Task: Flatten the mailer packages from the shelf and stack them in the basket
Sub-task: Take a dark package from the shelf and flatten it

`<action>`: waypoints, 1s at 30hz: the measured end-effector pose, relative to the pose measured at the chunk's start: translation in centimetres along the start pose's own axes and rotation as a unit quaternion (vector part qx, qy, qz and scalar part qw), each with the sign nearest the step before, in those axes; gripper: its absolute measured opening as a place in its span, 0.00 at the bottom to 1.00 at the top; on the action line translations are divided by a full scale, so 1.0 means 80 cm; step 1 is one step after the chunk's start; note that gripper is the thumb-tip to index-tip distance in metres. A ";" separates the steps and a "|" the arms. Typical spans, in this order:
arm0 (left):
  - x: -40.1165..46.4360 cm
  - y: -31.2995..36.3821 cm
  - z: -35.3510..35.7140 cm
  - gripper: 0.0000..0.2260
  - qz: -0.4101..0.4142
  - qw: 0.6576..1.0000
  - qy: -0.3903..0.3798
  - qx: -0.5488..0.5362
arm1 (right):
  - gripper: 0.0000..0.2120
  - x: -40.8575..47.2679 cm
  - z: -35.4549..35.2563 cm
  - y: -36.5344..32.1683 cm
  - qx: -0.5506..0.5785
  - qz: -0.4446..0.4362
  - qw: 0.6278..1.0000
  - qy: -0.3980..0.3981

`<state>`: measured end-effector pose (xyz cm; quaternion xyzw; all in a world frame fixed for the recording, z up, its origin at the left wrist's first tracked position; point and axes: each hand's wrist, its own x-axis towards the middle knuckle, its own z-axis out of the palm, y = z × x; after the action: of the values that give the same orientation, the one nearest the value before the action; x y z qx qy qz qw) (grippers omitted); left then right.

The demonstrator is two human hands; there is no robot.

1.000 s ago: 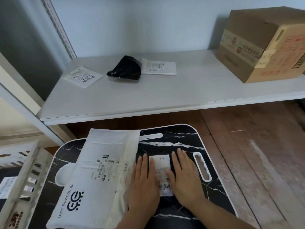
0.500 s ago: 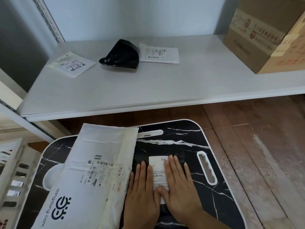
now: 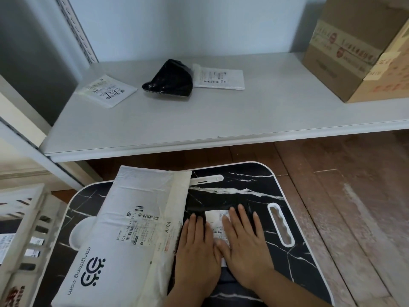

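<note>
A small black mailer (image 3: 215,220) with a white label lies on the black marble-patterned tray table (image 3: 250,185). My left hand (image 3: 197,251) and my right hand (image 3: 245,244) press flat on it side by side, fingers straight. A large white mailer (image 3: 130,229) lies flat on the table to the left of my hands. On the grey shelf (image 3: 243,120) sit a crumpled black mailer (image 3: 170,79), a white mailer (image 3: 219,77) just right of it and another white mailer (image 3: 107,90) at the left. The white slotted basket (image 3: 24,235) stands at the left edge.
A brown cardboard box (image 3: 358,47) stands on the shelf at the right. A metal shelf upright (image 3: 75,29) rises at the back left. Wooden floor (image 3: 354,207) lies to the right of the table.
Both hands have stayed flat on the small black mailer, sliding slightly over it. The camera has tilted down and moved closer.
</note>
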<state>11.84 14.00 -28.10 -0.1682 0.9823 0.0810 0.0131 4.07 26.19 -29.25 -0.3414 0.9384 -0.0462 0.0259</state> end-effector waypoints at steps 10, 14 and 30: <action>0.019 -0.004 0.017 0.25 0.051 0.999 0.012 -0.010 | 0.24 0.007 0.007 0.017 0.001 0.018 1.000 -0.013; 0.021 -0.004 0.023 0.24 0.048 0.999 0.010 -0.009 | 0.24 0.007 0.008 0.017 0.010 0.020 1.000 -0.023; 0.006 0.016 -0.016 0.32 -0.086 0.993 -0.055 -0.064 | 0.38 0.014 -0.050 0.025 0.198 0.098 0.969 -0.109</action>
<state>10.99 14.80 -26.65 -0.2474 0.9548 0.1519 0.0632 1.67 27.26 -25.53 -0.2388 0.9311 -0.1908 0.1991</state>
